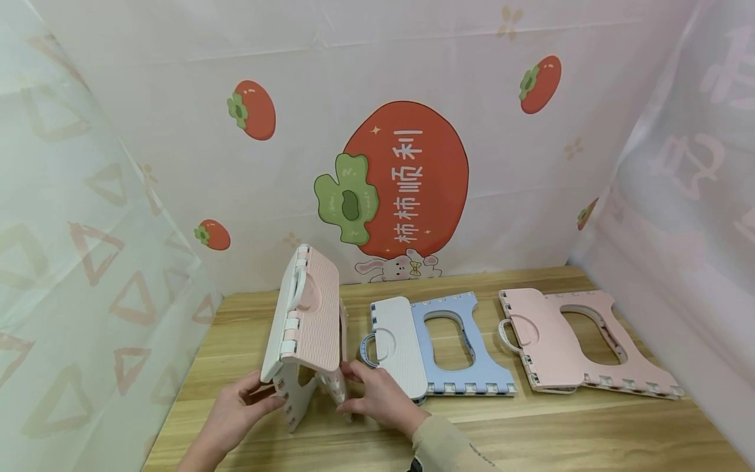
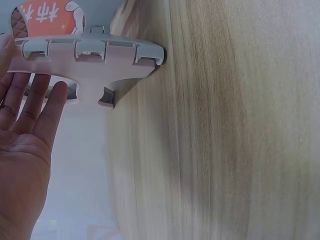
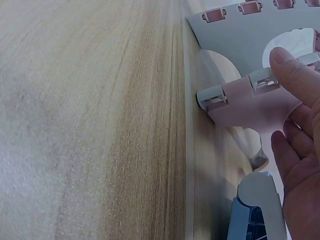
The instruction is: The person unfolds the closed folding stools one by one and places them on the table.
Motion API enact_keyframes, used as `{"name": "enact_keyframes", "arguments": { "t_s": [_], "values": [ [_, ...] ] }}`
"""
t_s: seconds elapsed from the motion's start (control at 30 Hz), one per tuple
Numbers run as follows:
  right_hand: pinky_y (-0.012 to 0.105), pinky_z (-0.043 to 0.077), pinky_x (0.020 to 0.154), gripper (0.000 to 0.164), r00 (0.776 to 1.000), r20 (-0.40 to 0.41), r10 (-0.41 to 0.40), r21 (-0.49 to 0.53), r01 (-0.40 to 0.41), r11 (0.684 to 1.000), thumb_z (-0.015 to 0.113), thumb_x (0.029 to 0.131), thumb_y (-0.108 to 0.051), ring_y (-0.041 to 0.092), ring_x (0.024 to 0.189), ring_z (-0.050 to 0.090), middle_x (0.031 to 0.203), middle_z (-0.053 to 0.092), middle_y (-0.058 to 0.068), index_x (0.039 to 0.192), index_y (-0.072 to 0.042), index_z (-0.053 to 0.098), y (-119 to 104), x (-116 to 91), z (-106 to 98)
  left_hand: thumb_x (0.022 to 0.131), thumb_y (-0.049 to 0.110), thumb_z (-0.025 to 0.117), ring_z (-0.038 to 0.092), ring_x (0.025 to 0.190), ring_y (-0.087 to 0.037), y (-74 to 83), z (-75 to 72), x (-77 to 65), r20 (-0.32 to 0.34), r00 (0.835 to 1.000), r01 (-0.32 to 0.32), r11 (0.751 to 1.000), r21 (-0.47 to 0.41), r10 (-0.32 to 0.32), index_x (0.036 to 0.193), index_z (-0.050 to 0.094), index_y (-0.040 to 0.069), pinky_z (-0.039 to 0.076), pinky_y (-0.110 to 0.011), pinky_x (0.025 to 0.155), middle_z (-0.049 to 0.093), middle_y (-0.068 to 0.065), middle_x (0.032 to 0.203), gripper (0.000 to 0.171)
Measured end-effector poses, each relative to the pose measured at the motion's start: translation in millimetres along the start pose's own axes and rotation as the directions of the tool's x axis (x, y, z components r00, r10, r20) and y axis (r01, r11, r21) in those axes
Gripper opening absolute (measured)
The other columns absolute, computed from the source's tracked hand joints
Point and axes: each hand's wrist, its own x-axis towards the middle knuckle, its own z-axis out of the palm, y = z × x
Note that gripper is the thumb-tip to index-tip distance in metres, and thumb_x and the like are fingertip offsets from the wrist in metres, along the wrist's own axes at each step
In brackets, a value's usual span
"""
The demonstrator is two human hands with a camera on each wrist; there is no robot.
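Note:
A pink and white folding step stool point(image 1: 318, 305) stands partly unfolded at the left of the table, its top creased like a roof and its leg panels spread below. My left hand point(image 1: 232, 410) grips the left leg panel, thumb and fingers on opposite sides of its hinged edge in the left wrist view. At the right leg panel, my right hand point(image 1: 380, 396) pinches the edge. In the right wrist view its thumb presses on the white hinges while the other fingers curl beneath the pink part. A small handle loop point(image 1: 297, 288) sticks up at the top's ridge.
A white and blue folding stool point(image 1: 398, 337) lies flat just right of my right hand. Farther right lies a flat pink folding stool point(image 1: 542, 344). Behind the wooden table point(image 1: 531, 432) hangs a white cloth point(image 1: 283, 177) printed with persimmons; more cloth closes both sides.

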Motion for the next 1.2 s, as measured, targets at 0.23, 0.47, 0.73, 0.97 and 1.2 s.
{"name": "enact_keyframes", "arguments": {
  "t_s": [0.23,0.47,0.73,0.97,1.2],
  "values": [
    [0.026,0.051,0.103,0.047,1.0,0.0,0.002,-0.006,-0.002,1.0,0.087,0.082,-0.021,0.013,0.122,0.064,0.138,0.065,0.003,0.122,-0.017,0.062,0.2,0.0,-0.1,0.085,0.016,0.084,0.065,0.111,-0.007,-1.2,-2.2,0.0,0.004,1.0,0.002,1.0,0.017,-0.002,0.135,0.067,0.007,0.057,-0.021,0.087,0.064,-0.016,0.137,0.053],
    [0.026,0.051,0.104,0.048,1.0,0.002,0.017,-0.002,-0.017,1.0,0.087,0.082,-0.02,0.014,0.123,0.064,0.14,0.064,0.005,0.123,-0.017,0.063,-0.8,0.3,-0.3,0.085,0.017,0.085,0.067,0.112,-0.012,-1.4,-3.1,-0.5,-0.008,1.0,0.01,0.999,0.03,-0.009,0.134,0.067,0.008,0.057,-0.022,0.086,0.066,-0.016,0.135,0.052],
    [0.027,0.051,0.104,0.047,1.0,0.003,0.022,-0.002,-0.022,1.0,0.087,0.082,-0.02,0.014,0.123,0.064,0.14,0.064,0.005,0.122,-0.017,0.063,-1.3,0.4,-0.6,0.085,0.017,0.084,0.067,0.116,-0.024,-1.4,-3.9,-0.3,-0.009,1.0,0.007,1.0,0.024,-0.007,0.134,0.067,0.007,0.059,-0.025,0.086,0.064,-0.017,0.135,0.053],
    [0.027,0.051,0.104,0.047,1.0,0.002,0.017,-0.001,-0.017,1.0,0.087,0.082,-0.02,0.014,0.123,0.064,0.14,0.064,0.005,0.122,-0.017,0.063,-1.5,0.0,-0.6,0.083,0.016,0.085,0.066,0.115,-0.017,-4.3,-5.1,-0.2,-0.011,1.0,0.022,1.0,0.003,-0.022,0.134,0.067,0.008,0.058,-0.023,0.086,0.063,-0.015,0.137,0.054],
    [0.026,0.051,0.103,0.046,1.0,-0.004,0.008,-0.002,-0.008,1.0,0.087,0.082,-0.02,0.014,0.122,0.064,0.139,0.064,0.006,0.121,-0.016,0.063,-1.3,-0.5,-0.6,0.085,0.013,0.084,0.066,0.111,-0.008,-5.4,-6.6,-0.8,-0.003,1.0,-0.012,1.0,0.004,0.012,0.135,0.066,0.005,0.058,-0.022,0.085,0.063,-0.018,0.138,0.053]
  ]
}}
